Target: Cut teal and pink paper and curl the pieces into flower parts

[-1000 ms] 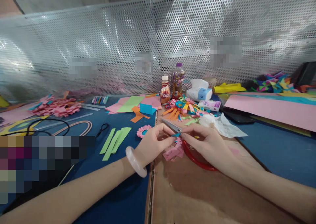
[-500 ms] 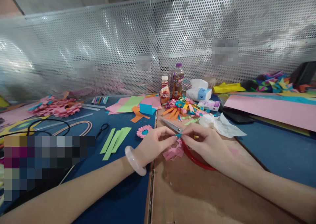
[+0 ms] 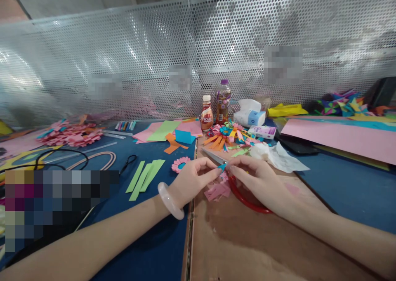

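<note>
My left hand (image 3: 193,178), with a pale bangle on its wrist, pinches a small blue paper piece (image 3: 222,166) between thumb and fingers. My right hand (image 3: 260,180) meets it from the right, fingertips closed at the same blue piece. Both hands hover over pink paper scraps (image 3: 217,190) on the brown board (image 3: 247,244). Red-handled scissors (image 3: 244,196) lie under my right hand, their blades (image 3: 213,156) pointing away to the left.
Green paper strips (image 3: 144,174) and a pink paper flower (image 3: 180,164) lie on the blue table to the left. Two bottles (image 3: 215,107), a tissue pack (image 3: 249,115), coloured paper flowers (image 3: 227,134), crumpled tissue (image 3: 275,155) and a large pink sheet (image 3: 337,136) stand behind.
The hands stay together over the scraps; the fingers have shifted slightly, turning the blue piece so that its tip points down.
</note>
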A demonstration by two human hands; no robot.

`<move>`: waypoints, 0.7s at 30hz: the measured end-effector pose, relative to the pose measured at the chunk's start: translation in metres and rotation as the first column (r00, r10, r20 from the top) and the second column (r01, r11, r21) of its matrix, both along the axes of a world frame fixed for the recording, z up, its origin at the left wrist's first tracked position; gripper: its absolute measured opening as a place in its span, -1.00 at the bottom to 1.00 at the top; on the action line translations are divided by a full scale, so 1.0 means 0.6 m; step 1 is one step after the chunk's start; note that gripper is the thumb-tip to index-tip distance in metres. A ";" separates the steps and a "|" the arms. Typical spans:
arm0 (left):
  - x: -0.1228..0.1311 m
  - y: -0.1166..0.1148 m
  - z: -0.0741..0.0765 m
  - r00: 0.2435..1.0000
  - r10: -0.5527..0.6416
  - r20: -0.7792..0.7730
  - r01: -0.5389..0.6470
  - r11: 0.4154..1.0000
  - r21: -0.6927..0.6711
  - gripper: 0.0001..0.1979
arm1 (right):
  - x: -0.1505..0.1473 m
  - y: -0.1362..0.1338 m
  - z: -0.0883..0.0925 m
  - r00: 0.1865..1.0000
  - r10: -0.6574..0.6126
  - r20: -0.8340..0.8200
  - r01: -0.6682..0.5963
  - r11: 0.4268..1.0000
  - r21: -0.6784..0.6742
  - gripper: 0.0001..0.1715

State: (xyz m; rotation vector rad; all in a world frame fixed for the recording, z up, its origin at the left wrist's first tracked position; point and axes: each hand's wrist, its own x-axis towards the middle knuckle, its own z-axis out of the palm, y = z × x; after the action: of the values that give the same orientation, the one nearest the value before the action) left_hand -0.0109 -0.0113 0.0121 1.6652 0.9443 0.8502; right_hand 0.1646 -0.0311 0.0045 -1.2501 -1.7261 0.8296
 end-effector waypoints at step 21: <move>-0.001 -0.003 -0.002 1.000 -0.018 -0.015 0.018 1.000 -0.014 -0.84 | 0.004 0.002 -0.006 0.993 -0.002 0.119 -0.012 0.993 0.122 -0.88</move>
State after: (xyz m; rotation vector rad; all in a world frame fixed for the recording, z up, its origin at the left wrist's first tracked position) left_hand -0.0114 -0.0133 0.0111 1.6687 0.9421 0.8181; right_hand 0.1673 -0.0298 0.0011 -1.2342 -1.8467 0.6529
